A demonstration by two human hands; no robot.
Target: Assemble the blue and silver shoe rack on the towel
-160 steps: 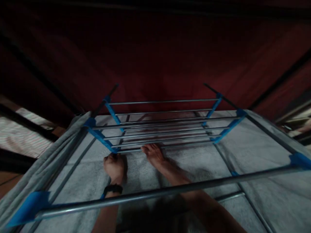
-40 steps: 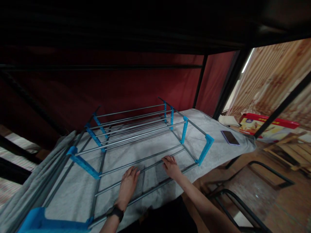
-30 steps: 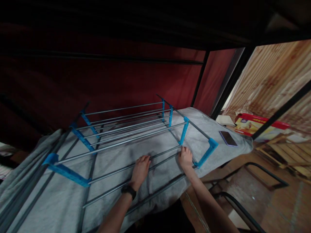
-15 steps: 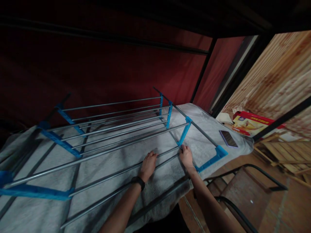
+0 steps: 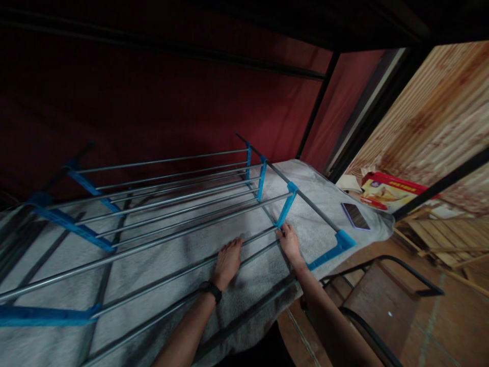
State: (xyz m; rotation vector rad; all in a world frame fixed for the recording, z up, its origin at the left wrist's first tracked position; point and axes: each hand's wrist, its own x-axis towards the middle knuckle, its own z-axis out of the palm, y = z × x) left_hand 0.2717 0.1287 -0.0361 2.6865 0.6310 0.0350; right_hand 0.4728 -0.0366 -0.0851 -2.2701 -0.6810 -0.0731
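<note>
A partly visible shoe rack of grey metal tubes and blue plastic brackets lies on a grey cloth (image 5: 317, 188). My left hand (image 5: 229, 260), with a dark band at the wrist, curls over a metal tube (image 5: 168, 275) along its middle; the undersides of the fingers are hidden. At the same tube's right end, my right hand (image 5: 289, 242) closes its fingers just below a blue bracket (image 5: 286, 206). Another blue bracket (image 5: 332, 251) sits to the right of that hand. A second tube (image 5: 153, 318) runs nearer to me, beneath both hands.
A phone (image 5: 355, 216) rests on the cloth at the right, near a red and yellow box (image 5: 389, 191). Below the cloth's right edge stands a chair (image 5: 385, 300). Dark frame posts (image 5: 319, 109) rise before a red wall covering (image 5: 171, 107).
My view has shifted slightly, so the rack appears further left. My left hand's fingers look a little straighter over the tube. My right hand stays at the tube's end by the bracket.
</note>
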